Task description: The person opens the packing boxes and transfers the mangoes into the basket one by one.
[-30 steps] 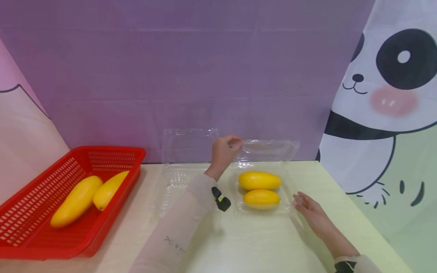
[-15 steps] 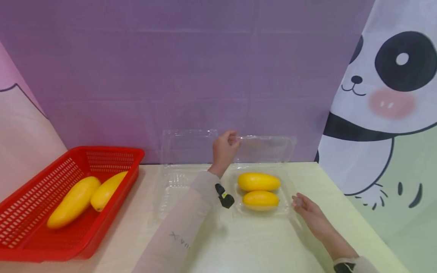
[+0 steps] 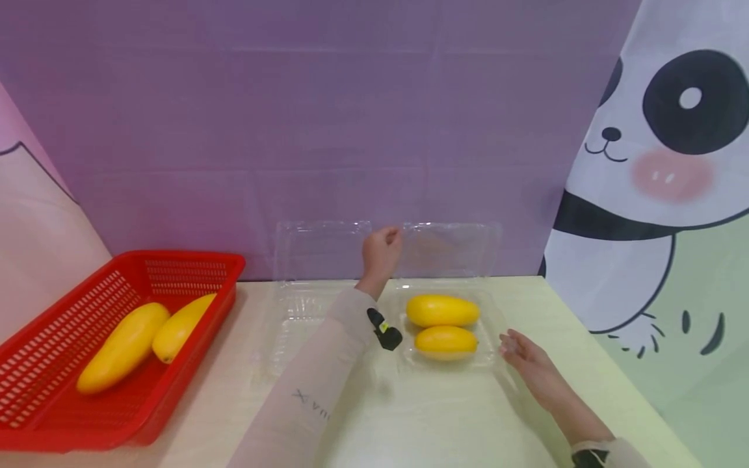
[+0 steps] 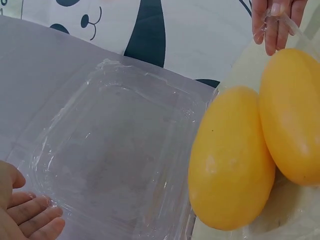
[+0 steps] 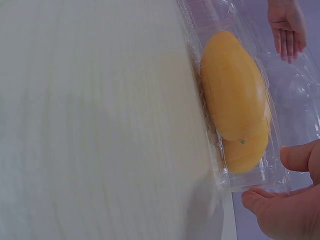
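Observation:
A clear plastic clamshell container (image 3: 490,354) holds two yellow melons, a far one (image 3: 443,311) and a near one (image 3: 446,341), lying side by side. Its lid (image 3: 447,250) stands raised against the purple backdrop. My left hand (image 3: 381,255) is at the lid's upper left edge; in the left wrist view its fingers (image 4: 37,215) are fairly straight, with the thumb apart from them. At the container's right end, my right hand (image 3: 535,370) pinches the rim between thumb and fingers, as the right wrist view shows with the thumb (image 5: 297,157) above.
Left of this container stands a second clear clamshell (image 3: 295,328), its lid (image 3: 322,250) also raised. A red plastic basket (image 3: 193,364) with two more yellow melons (image 3: 125,348) sits on the left of the pale table (image 3: 445,416). The purple backdrop (image 3: 351,117) rises behind the table's back edge.
The right clamshell's lid has swung back and up, from leaning forward to standing near the backdrop. My left hand has shifted slightly left and up. My right hand keeps its place at the rim.

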`<control>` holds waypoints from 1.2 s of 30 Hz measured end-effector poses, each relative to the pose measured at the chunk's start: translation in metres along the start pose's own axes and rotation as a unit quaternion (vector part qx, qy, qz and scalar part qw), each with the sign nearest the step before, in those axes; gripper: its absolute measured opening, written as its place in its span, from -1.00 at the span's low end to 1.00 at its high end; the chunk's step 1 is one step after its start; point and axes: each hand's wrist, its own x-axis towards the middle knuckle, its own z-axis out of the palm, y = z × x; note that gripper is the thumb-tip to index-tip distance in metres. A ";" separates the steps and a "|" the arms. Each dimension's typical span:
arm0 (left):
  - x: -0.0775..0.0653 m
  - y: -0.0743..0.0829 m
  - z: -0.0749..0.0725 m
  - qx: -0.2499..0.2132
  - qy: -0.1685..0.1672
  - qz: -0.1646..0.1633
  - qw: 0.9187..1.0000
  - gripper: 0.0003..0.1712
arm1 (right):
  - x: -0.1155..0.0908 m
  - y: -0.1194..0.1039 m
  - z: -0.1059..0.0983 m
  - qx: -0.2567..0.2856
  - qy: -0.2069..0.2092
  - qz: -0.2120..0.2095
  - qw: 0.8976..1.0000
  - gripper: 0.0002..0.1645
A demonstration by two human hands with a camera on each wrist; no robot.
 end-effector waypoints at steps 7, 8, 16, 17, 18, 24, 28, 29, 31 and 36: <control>-0.003 -0.004 -0.001 0.017 -0.041 -0.031 0.999 -0.67 | 0.000 -0.001 0.000 -0.007 0.006 0.001 1.000 -0.26; -0.004 -0.004 -0.002 0.015 -0.053 -0.043 0.998 -0.65 | -0.001 0.000 0.000 -0.008 0.006 -0.001 1.000 -0.26; -0.009 -0.004 -0.006 0.012 -0.122 -0.124 0.985 -0.47 | -0.001 0.001 0.000 -0.009 0.011 -0.009 1.000 -0.24; -0.009 -0.003 -0.007 0.016 -0.130 -0.129 0.983 -0.50 | -0.001 0.001 0.000 -0.010 0.010 -0.009 1.000 -0.25; -0.010 -0.004 -0.007 0.018 -0.137 -0.133 0.981 -0.54 | -0.001 0.001 0.000 -0.010 0.011 -0.010 1.000 -0.25; -0.012 -0.005 -0.010 0.023 -0.167 -0.120 0.978 -0.65 | -0.002 0.001 0.000 -0.006 0.015 -0.013 1.000 -0.27; -0.014 -0.003 -0.012 0.022 -0.188 -0.096 0.977 -0.51 | -0.002 0.000 -0.001 -0.005 0.009 -0.006 1.000 -0.27; -0.014 -0.002 -0.012 0.021 -0.195 -0.088 0.977 -0.52 | -0.001 0.000 -0.001 -0.005 0.008 -0.004 1.000 -0.26; -0.015 -0.001 -0.012 0.025 -0.208 -0.066 0.976 -0.52 | -0.001 0.000 -0.002 -0.006 0.005 -0.003 1.000 -0.26; -0.019 0.000 -0.011 0.063 -0.262 0.000 0.963 -0.46 | -0.001 -0.001 -0.002 -0.010 0.006 -0.003 1.000 -0.27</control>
